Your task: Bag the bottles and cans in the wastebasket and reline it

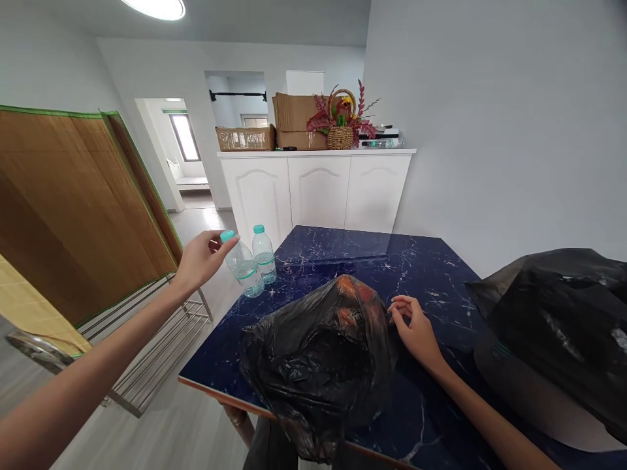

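In the head view, the left hand [198, 260] held the nearer clear plastic bottle [245, 269] at its turquoise cap, thumb on one side and fingers on the other. That bottle leaned, its cap toward the left and its base toward the right, at the left edge of a dark-blue, marble-patterned table [411, 261]; whether the base touched the tabletop could not be told. Just beside it, the second clear plastic bottle [264, 256] stood close to upright, also capped in turquoise and banded by a label.

The right hand [415, 331] was narrow, its fingers bent and the thumb near them, at the right side of a crumpled black plastic bag [313, 352]. Whether the fingertips pinched the bag's thin film could not be made out. The bag lay across the near half of the table, its lower part over the front edge, and orange-red contents [349, 294] showed through its far end.

At the far right, another black plastic bag [553, 307] lay over a pale rounded object [533, 391]. To the left, a green-edged brown mat [73, 209] hung above a metal rack [161, 352]. Beyond the table, a white cabinet [318, 189] bore cardboard boxes [245, 138] and a wicker basket [339, 138] of red foliage with a yellow flower.
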The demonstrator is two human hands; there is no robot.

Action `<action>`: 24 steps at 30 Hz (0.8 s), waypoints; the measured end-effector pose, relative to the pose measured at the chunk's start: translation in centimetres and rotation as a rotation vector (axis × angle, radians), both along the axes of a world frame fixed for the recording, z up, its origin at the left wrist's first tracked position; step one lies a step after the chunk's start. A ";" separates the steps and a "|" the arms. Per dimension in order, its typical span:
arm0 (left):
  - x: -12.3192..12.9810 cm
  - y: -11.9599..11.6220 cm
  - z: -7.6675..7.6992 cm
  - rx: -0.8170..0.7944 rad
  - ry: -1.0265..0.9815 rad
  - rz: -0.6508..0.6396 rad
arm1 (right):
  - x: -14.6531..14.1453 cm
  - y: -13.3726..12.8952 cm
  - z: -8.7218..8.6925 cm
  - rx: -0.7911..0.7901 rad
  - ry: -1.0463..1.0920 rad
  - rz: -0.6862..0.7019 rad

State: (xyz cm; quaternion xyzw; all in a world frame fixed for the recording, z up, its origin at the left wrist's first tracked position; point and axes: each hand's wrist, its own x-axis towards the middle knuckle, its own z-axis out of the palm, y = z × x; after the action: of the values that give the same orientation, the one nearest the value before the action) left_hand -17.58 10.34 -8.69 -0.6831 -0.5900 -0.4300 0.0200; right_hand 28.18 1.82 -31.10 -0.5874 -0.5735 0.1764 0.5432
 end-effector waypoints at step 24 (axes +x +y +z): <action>5.7 -9.4 -5.2 -0.196 0.250 -0.563 | -0.1 -0.1 0.2 0.003 0.005 0.036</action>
State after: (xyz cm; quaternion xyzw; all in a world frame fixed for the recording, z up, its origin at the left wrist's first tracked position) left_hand -11.92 0.91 -13.89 -0.8656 -0.4097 -0.2724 -0.0931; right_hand 28.12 1.68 -30.88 -0.5759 -0.5828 0.1867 0.5420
